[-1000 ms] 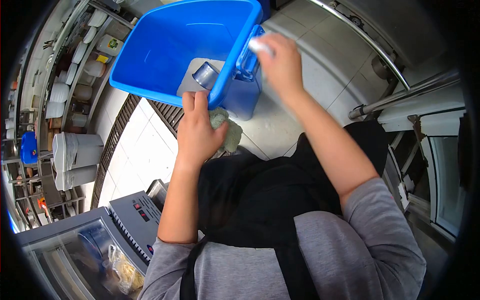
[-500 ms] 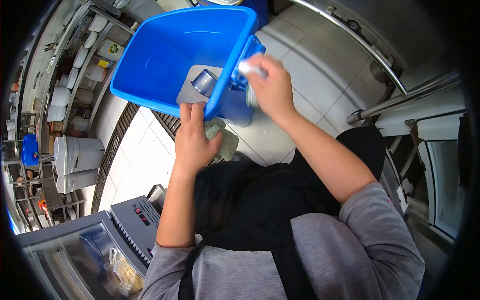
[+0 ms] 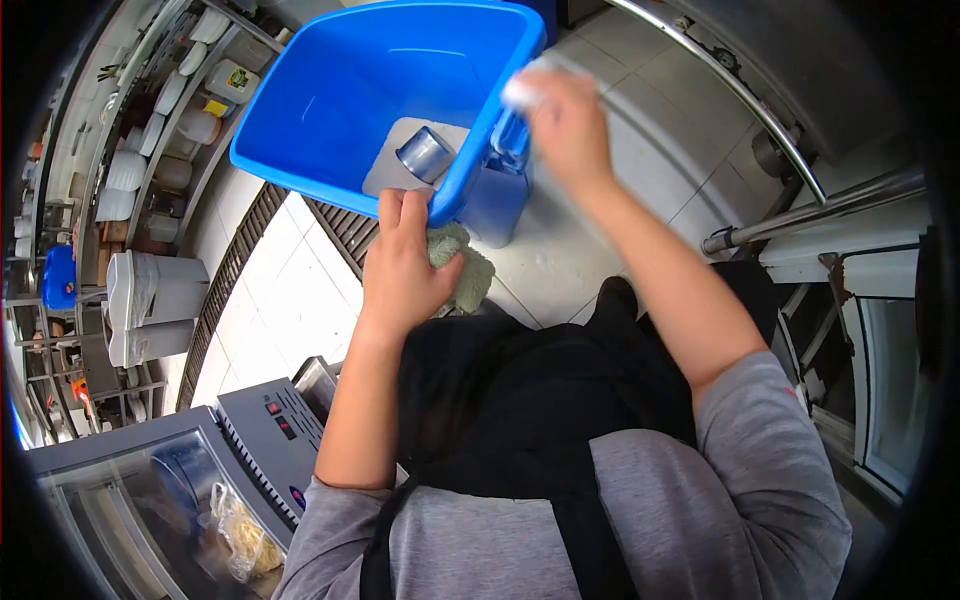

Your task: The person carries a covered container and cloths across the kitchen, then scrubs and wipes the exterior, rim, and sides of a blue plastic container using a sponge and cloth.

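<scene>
A large blue plastic bin [image 3: 300, 165] stands tilted in front of me. On its floor is a layer of whitish, grain-like or powdery stuff [image 3: 385, 172], with a metal cup [image 3: 424, 156] lying in it. My left hand [image 3: 397, 270] is closed over the bin's near rim, its fingertips inside. A greenish cloth [image 3: 470, 275] hangs beside that thumb, against the bin's outer wall. At the right side of the bin, by its blue handle, my right hand [image 3: 572, 130] is closed on a white cloth [image 3: 522, 92], blurred by motion.
On the left, metal shelves [image 3: 150, 130] hold stacked white containers and jugs. Lidded grey tubs [image 3: 155, 305] stand beneath them, near a dark floor grate [image 3: 240, 245]. A glass-topped appliance [image 3: 130, 480] is at lower left. A metal rail [image 3: 740, 100] runs along the right.
My right hand has moved up and slightly right along the bin's right side with the white cloth. The bin sits slightly higher and further right in view. My left hand still grips the rim.
</scene>
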A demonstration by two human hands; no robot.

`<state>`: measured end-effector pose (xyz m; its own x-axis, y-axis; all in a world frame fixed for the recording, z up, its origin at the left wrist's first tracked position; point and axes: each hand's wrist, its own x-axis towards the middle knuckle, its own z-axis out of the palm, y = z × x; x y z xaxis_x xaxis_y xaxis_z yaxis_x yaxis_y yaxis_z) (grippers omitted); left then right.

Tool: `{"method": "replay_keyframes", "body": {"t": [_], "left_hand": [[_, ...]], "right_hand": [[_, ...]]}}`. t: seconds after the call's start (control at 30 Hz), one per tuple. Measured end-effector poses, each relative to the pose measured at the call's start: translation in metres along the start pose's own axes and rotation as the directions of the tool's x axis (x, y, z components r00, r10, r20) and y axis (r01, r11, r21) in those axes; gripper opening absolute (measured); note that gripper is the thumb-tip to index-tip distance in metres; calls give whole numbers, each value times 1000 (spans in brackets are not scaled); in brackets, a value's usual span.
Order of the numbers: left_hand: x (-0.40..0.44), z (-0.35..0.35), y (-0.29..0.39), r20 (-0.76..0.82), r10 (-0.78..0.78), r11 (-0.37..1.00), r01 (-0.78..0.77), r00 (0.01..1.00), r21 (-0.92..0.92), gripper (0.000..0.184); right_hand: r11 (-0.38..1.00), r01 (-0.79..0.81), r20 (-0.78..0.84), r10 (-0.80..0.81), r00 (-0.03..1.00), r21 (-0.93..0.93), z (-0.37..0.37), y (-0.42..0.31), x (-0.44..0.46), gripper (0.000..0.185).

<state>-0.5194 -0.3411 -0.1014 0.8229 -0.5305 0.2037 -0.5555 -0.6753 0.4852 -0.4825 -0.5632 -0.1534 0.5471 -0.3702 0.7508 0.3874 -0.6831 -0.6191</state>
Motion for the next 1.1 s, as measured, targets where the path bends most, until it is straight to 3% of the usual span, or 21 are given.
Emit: {"method": "replay_keyframes", "body": {"t": [0.07, 0.13, 0.17, 0.2, 0.3, 0.33, 0.37, 0.4, 0.47, 0.5, 0.57, 0.6, 0.63, 0.67, 0.7, 0.73, 0.8, 0.83, 0.9, 1.0, 1.1], "left_hand": [[-4, 2, 0, 1, -4, 1000, 4, 1000, 11, 54], [1, -1, -1, -23, 19, 1000, -18, 1000, 23, 54], [0, 0, -1, -19, 5, 1000, -5, 1000, 16, 54], [0, 1, -1, -13, -10, 1000, 10, 1000, 9, 54], [1, 1, 1, -11, 6, 999, -6, 1000, 32, 54], [-1, 1, 1, -13, 10, 998, -9, 1000, 55, 55], [0, 1, 0, -11, 19, 998, -19, 1000, 62, 55], [0, 1, 0, -10, 23, 997, -22, 1000, 68, 55], [0, 0, -1, -8, 17, 998, -17, 1000, 55, 55], [0, 0, -1, -9, 17, 998, -16, 1000, 57, 55], [0, 1, -1, -26, 36, 998, -35, 999, 48, 55], [0, 2, -1, -22, 35, 998, -34, 999, 43, 55], [0, 3, -2, -23, 31, 998, -30, 999, 47, 55], [0, 3, -2, -24, 27, 998, -26, 999, 53, 55], [0, 3, -1, -23, 20, 998, -18, 1000, 54, 55], [0, 3, 0, -19, 17, 998, -16, 1000, 53, 55], [1, 2, 1, -5, -2, 998, 2, 1000, 60, 55], [1, 3, 0, -3, -5, 998, 6, 1000, 60, 55], [1, 3, -1, -26, 28, 998, -26, 999, 58, 55], [1, 3, 3, -26, -3, 998, 5, 1000, 57, 55], [2, 2, 1, -15, 11, 998, -10, 1000, 61, 55]], "right_hand": [[999, -35, 3, 35, 999, -31, -5, 7, 23, 21], [999, 33, 14, -32, 999, -11, 0, -10, -9, 26], [993, 117, 95, -118, 988, 22, -4, -19, -21, 30], [993, 87, 152, -97, 984, 75, -5, -25, -26, 30], [995, 27, 35, -23, 999, -96, 0, 20, 12, 27], [980, -9, 116, 33, 993, -199, -7, 31, 34, 19], [978, -111, 233, 151, 961, -175, -15, 31, 50, 17], [978, -114, 228, 152, 962, -172, -28, 25, 64, 17], [965, -195, 640, 264, 722, -178, -57, 21, 82, 16], [965, -194, 641, 262, 722, -175, -69, 32, 80, 16], [975, -141, 841, 219, 495, -171, -92, 53, 73, 17], [974, -143, 842, 224, 491, -176, -89, 57, 65, 17], [945, -280, 649, 321, 690, -169, -82, 62, 53, 19], [906, -405, 401, 418, 815, -121, -73, 65, 42, 20], [847, -531, 277, 508, 816, 8, -60, 62, 38, 20], [845, -535, 278, 512, 813, 6, -47, 57, 35, 20], [958, -273, 159, 285, 945, -90, -28, 46, 31, 18], [957, -276, 162, 287, 944, -89, -24, 42, 31, 18], [894, 171, 273, -58, 960, -413, -23, 25, 29, 18], [940, 226, 408, -106, 907, -257, -23, -24, 1, 19], [932, 118, 359, 14, 933, -342, -18, 13, 39, 16]]}}
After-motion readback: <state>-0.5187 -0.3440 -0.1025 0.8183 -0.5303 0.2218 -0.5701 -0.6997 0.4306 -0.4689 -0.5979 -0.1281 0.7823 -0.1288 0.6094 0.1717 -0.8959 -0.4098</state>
